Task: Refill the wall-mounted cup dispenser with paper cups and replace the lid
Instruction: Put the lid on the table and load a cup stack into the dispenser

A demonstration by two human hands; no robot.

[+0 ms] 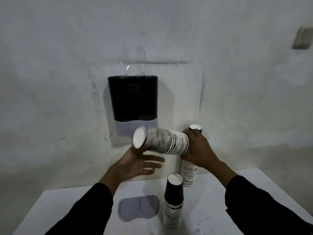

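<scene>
While the dispenser stands uncovered, its grey lid [138, 207] lies flat at the near middle of the white table [237, 200], likely parked there to keep the top free for loading. Just right of it stands a short stack of cups [173, 199], bottoms up; behind that a taller stack [188, 173] stands against the wall as reserve. Above the table the right hand [198, 150] wraps the rim end of a held stack [162, 141], tipped sideways. The left hand [137, 164] is spread wide, palm up, under the stack's base end, holding nothing, seemingly ready to steady it. Farthest, the dark dispenser [133, 102] hangs on the wall; blur hides whether cups sit inside.
</scene>
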